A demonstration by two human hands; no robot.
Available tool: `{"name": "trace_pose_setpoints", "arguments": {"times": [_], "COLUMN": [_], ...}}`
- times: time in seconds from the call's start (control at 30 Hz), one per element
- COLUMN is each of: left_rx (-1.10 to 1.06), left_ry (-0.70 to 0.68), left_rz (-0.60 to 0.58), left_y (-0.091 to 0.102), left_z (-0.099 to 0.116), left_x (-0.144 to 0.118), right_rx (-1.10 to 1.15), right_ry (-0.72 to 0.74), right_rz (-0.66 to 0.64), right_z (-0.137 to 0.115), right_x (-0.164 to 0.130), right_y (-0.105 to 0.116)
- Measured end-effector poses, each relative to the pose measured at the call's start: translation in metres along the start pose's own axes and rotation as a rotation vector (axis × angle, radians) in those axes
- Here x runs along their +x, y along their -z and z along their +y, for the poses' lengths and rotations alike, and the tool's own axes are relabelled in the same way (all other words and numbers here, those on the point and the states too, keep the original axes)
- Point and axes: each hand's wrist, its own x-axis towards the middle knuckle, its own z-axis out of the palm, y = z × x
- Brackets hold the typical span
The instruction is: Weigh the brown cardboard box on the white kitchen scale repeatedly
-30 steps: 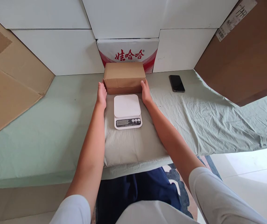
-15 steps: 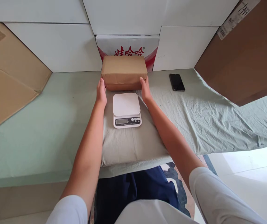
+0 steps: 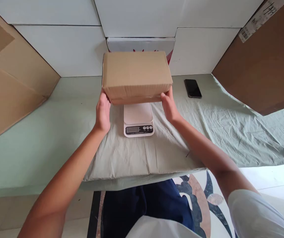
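A closed brown cardboard box (image 3: 137,71) is held up between my two hands. My left hand (image 3: 103,110) grips its left end near the lower front corner, the fingers partly hidden beside and under it. At the opposite end, my right hand (image 3: 168,104) is closed around the lower right corner, thumb on the front side. Below the box, a white digital kitchen scale (image 3: 139,115) lies on the cloth, its rear part covered from view by the box. The scale's display looks blank.
A black phone (image 3: 193,88) lies on the green cloth (image 3: 221,132) to the right. Large cardboard panels stand at the left (image 3: 15,82) and right (image 3: 261,66). Behind, a white-and-red printed carton (image 3: 142,44) sits against white panels (image 3: 142,16).
Both hands have lifted the cardboard box up and toward me; it looks larger and now overlaps the back of the scale. The view has shifted slightly.
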Motion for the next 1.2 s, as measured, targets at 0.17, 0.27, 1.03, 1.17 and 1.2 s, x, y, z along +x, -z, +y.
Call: {"name": "trace_pose_setpoints", "arguments": {"times": [0.17, 0.27, 1.03, 1.17, 1.2], "left_rx": [-0.013, -0.001, 0.000, -0.001, -0.004], "left_ry": [0.000, 0.003, 0.049, 0.042, 0.037], "left_rz": [0.050, 0.059, 0.071, 0.070, 0.071], "left_y": [0.014, 0.016, 0.008, 0.008, 0.008], "left_z": [-0.018, -0.020, -0.024, -0.023, -0.023], "left_x": [-0.054, -0.063, -0.066, -0.065, -0.065], "right_rx": [0.020, 0.010, -0.033, -0.009, 0.001], "right_ry": [-0.069, -0.082, -0.079, -0.085, -0.084], "right_rz": [-0.056, -0.052, 0.054, 0.059, 0.061], "right_z": [-0.008, -0.004, -0.004, -0.004, -0.004], "right_x": [-0.052, -0.063, -0.078, -0.078, -0.078], "right_y": [-0.013, -0.018, -0.023, -0.024, -0.024]}}
